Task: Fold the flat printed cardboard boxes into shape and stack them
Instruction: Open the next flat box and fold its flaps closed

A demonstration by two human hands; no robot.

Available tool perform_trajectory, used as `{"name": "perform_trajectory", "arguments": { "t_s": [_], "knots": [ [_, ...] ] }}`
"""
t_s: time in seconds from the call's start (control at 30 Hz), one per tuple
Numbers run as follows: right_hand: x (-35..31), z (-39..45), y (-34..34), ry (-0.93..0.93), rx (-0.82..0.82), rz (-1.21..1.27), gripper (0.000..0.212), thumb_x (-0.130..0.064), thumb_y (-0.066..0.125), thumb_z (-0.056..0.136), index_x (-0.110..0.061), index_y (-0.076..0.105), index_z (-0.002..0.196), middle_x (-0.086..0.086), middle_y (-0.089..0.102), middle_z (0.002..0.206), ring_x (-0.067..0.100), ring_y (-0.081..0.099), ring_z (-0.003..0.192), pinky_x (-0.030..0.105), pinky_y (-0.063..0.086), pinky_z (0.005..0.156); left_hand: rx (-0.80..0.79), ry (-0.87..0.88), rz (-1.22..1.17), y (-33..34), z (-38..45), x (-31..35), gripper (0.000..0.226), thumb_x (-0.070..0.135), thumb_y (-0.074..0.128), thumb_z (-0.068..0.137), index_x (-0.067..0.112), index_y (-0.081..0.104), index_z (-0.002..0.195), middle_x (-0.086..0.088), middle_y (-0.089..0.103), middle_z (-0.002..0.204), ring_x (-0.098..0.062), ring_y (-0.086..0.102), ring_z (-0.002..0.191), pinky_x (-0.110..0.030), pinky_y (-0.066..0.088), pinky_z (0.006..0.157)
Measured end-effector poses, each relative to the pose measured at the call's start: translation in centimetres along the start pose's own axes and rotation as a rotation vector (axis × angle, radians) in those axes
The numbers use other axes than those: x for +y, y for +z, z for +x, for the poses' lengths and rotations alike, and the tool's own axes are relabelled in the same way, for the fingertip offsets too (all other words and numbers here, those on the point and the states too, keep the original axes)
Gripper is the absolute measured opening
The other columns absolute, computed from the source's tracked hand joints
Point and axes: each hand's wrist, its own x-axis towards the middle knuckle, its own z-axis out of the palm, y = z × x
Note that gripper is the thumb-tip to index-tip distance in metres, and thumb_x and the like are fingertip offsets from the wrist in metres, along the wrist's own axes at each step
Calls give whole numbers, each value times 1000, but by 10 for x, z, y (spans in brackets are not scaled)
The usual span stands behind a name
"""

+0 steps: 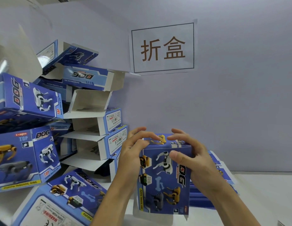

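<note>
A blue printed box (165, 175), folded into shape, is held upright at about 6 o'clock in the head view, over a white tabletop (262, 193). Its left edge is gripped by the left hand (133, 152), whose fingers are curled over the top panel. Its upper right corner is gripped by the right hand (192, 157), with the thumb pressed on the front face and the fingers bent over the top. A stack of flat boxes (223, 173) is seen just behind the right wrist, at 4 o'clock. A loose heap of folded boxes (86, 111), many with end flaps open, is piled from 8 to 10 o'clock and leans against a pale lilac wall (240, 103). The wall fills the upper half of the view and meets the tabletop at 3 o'clock. A white paper sign (163, 47), framed by a dark line and printed with two brown characters, is fixed to the wall at 12 o'clock.
</note>
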Motion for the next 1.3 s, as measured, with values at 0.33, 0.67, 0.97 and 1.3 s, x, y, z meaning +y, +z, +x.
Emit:
{"name": "perform_trajectory", "arguments": {
  "t_s": [0.33, 0.67, 0.97, 1.3],
  "knots": [
    [-3, 0, 3, -99, 46, -89, 23, -41, 83, 53, -31, 79, 73, -23, 57, 131, 24, 57, 128, 56, 54, 94, -187, 93, 149, -11, -5, 0, 26, 45, 89, 65, 33, 79, 85, 39, 49, 128, 2, 41, 136, -43, 55, 96],
    [2, -1, 1, -78, 37, -72, 21, -38, 84, 52, -25, 80, 68, -18, 59, 131, 28, 57, 126, 60, 52, 93, -168, 91, 135, -12, -4, -4, 23, 36, 82, 61, 24, 82, 80, 27, 45, 141, 12, 48, 124, -24, 59, 80],
    [-4, -1, 14, -137, 154, -276, 42, -43, 78, 66, -51, 69, 107, -17, 60, 131, 17, 55, 127, 52, 50, 99, -37, 121, 209, -11, 1, -2, 27, 51, 78, 62, 39, 79, 87, 29, 42, 140, 14, 43, 127, -13, 53, 85],
    [-22, 2, 29, -429, 293, -417, 15, -15, 59, 95, -21, 68, 85, -5, 64, 68, 11, 63, 67, 20, 50, 56, 550, 25, -117, -20, 12, -4, 45, 71, 67, 63, 41, 78, 96, -13, 71, 116, -21, 68, 99, -47, 57, 93]
  ]
}}
